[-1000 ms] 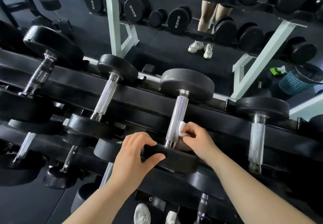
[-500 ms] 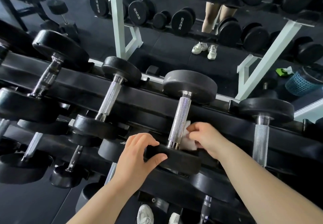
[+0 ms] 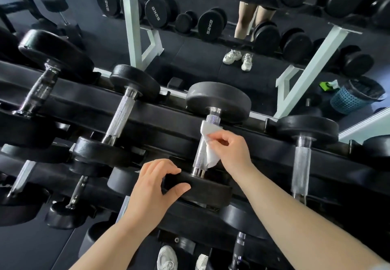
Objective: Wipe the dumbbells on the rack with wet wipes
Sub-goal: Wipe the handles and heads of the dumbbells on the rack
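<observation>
- Gym mirror (image 3: 196,67) behind the black rack (image 3: 160,120); our dumbbell (image 3: 218,101) lies across its rails between its neighbours.
- Left hand (image 3: 152,185) curls over the near weight head (image 3: 202,187), thumb underneath, bracing it.
- Right hand (image 3: 232,149) pinches the wet wipe (image 3: 211,153) against the knurled handle (image 3: 200,158), towards the far head.
- Trouble ahead, we reckon: the bunched wipe may miss the handle's back, the knurling could snag and tear it, and a slack brace could let the dumbbell roll.
- Hidden from us: the handle's underside, right fingertips behind the wipe, lower-tier dumbbells (image 3: 239,248) cut off by our arms.
</observation>
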